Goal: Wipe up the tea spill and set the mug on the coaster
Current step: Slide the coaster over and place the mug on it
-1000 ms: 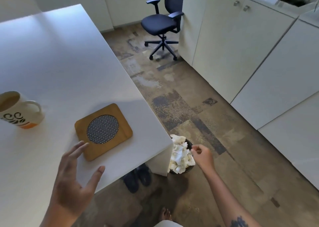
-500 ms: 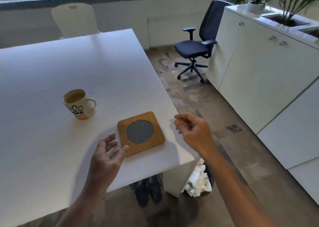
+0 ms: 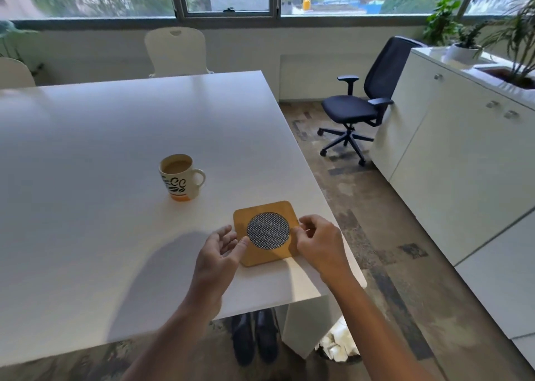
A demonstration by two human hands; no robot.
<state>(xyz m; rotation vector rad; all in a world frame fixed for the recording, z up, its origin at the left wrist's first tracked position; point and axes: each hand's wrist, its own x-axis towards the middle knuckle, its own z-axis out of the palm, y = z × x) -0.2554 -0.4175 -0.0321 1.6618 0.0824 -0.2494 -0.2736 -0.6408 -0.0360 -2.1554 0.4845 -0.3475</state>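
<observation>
The mug (image 3: 180,177) stands up-left of the coaster (image 3: 266,233), apart from it, handle facing right. The left hand (image 3: 220,253), fingers open and empty, is nearer; the right hand (image 3: 318,244), loosely curled, holds nothing at the coaster's right edge.

mug (image 3: 180,177) on surface (image 3: 86,178), behind-left of coaster (image 3: 266,233) | coaster near surface's right edge | hands flank coaster

One mug (image 3: 180,177), one coaster (image 3: 266,233), two hands, one table (image 3: 86,178).
</observation>
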